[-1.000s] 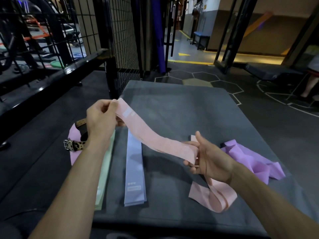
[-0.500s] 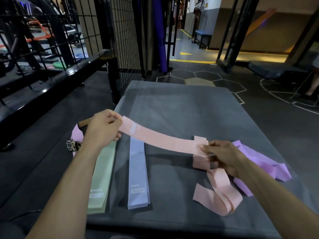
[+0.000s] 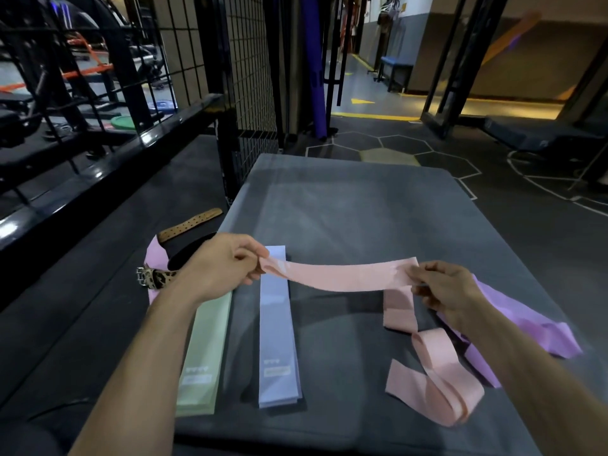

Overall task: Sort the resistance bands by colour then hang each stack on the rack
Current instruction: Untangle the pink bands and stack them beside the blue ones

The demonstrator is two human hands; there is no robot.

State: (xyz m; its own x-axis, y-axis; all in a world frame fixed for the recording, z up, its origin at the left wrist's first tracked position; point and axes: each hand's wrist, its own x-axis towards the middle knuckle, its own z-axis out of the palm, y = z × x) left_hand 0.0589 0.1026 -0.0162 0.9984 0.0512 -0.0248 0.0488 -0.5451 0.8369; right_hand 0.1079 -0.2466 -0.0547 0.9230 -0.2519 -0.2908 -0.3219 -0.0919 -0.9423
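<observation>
Labels on the green band (image 3: 204, 353) and blue band (image 3: 276, 327) are illegible.

Two bare arms, nothing worn

The left hand (image 3: 223, 263) and right hand (image 3: 450, 291) carry no rings, gloves or watch, with short nails. Both forearms run sleeveless to the lower frame edge, with no bracelet or strap at either wrist.

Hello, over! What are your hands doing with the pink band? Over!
Left hand, right hand: both pinching pink band, stretched flat over mat. Nothing blocking.
</observation>
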